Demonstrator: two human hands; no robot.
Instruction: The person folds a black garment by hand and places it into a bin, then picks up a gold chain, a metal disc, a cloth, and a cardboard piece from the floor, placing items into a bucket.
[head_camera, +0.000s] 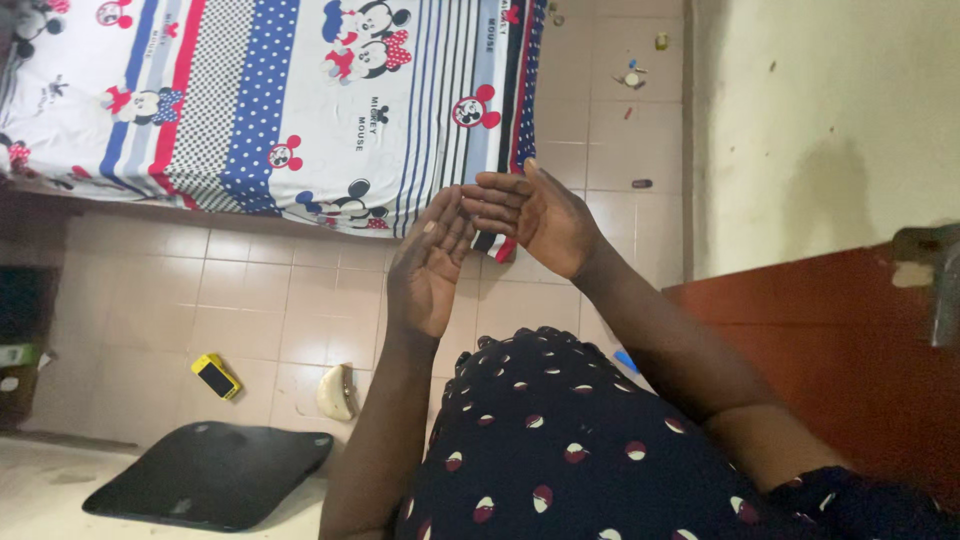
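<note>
Both my hands are raised in front of me over a tiled floor. My left hand (430, 265) is flat, palm toward the right, fingers together and pointing up. My right hand (530, 215) is beside it with fingers slightly curled toward the left hand; their fingertips almost touch. Neither hand holds anything. Below them is my lap in a dark dress with red and white dots (560, 440).
A bed with a cartoon-mouse sheet (290, 100) fills the top left. On the beige tiles lie a yellow phone (215, 376), a pale curved object (337, 392) and a black flat scale (210, 475). A reddish wooden door (830, 350) and a cream wall stand at right. Small litter lies far back.
</note>
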